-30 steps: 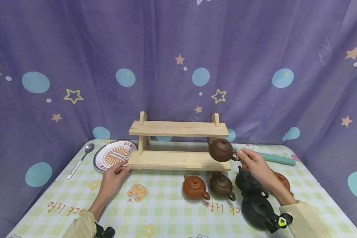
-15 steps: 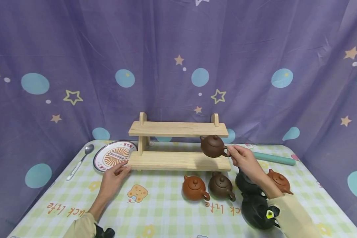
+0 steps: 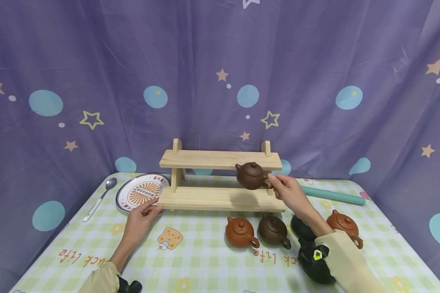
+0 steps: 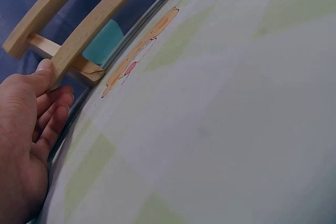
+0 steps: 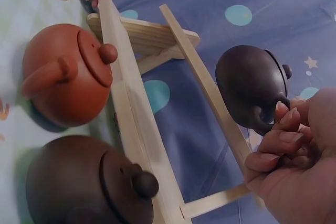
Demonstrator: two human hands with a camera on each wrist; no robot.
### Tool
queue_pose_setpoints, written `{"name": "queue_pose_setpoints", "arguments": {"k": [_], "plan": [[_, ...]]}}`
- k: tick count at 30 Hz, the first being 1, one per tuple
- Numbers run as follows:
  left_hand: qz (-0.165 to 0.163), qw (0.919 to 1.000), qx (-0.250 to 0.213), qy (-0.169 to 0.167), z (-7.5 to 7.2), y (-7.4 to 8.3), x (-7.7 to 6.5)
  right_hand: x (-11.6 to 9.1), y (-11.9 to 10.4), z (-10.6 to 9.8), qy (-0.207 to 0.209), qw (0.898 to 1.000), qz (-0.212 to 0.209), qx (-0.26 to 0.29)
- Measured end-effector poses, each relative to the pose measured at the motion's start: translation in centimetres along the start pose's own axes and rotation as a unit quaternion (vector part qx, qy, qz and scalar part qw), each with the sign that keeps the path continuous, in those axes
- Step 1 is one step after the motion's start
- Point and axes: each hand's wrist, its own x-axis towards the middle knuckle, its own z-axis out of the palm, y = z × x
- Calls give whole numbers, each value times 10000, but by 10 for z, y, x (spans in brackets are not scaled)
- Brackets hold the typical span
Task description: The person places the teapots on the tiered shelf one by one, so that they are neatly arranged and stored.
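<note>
A dark brown teapot (image 3: 251, 176) hangs in the air over the lower board of a two-tier wooden shelf (image 3: 205, 198). My right hand (image 3: 289, 194) pinches it by the handle, its spout pointing left. In the right wrist view the held teapot (image 5: 251, 87) appears upright, with its lid on. At the shelf's left end my left hand (image 3: 141, 219) grips the lower board, the thumb on top and the fingers curled below, as the left wrist view shows. In front of the shelf stand an orange-brown teapot (image 3: 240, 232) and another dark brown teapot (image 3: 273, 230).
Under the right forearm sit two black teapots (image 3: 315, 262), partly hidden. A further orange-brown teapot (image 3: 344, 226) stands beyond them. A green rod (image 3: 333, 195) lies behind at the right. A patterned plate (image 3: 126, 195) and a spoon (image 3: 100, 199) lie left of the shelf.
My right hand has carried the dark brown teapot leftward and slightly up, from the shelf's right end toward its middle. The left hand has stayed at the board.
</note>
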Motion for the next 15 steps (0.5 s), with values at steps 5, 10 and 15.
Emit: {"name": "queue_pose_setpoints", "arguments": {"k": [5,10,15], "plan": [[-16,10000,-2,-17,0,0,0,7,-1,8,8,10000,37,84],[-19,10000,4,-38,-1,0,1,13,-3,15,68,9998,53,196],[-10,10000,-52,-51,0,0,1,18,-5,21,67,9996,102,253]]}}
